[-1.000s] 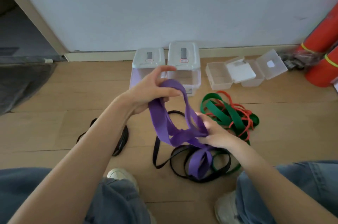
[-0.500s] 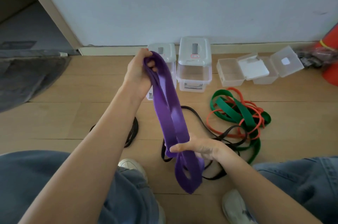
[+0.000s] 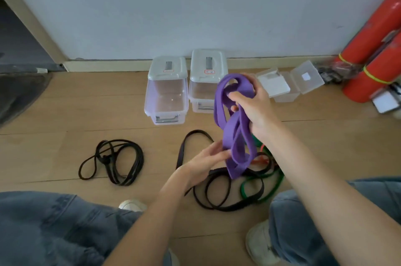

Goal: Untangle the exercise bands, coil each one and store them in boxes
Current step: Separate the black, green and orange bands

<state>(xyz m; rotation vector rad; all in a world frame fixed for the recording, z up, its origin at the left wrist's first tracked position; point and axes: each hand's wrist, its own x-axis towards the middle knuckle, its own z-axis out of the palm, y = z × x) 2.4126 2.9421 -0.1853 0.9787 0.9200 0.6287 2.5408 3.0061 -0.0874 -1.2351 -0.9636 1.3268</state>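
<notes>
Matt rubbery purple band (image 3: 236, 135); clear glossy plastic boxes (image 3: 166, 94) with opaque grey lids; smooth wood-look floor (image 3: 65, 118); blue denim trousers (image 3: 54, 228); glossy red cylinders (image 3: 373, 48).

We hold the looped purple band (image 3: 235, 133) above tangled black (image 3: 219, 192), green (image 3: 269, 187) and orange bands (image 3: 259, 159); two lidded clear boxes (image 3: 166, 92) stand near the wall.
</notes>
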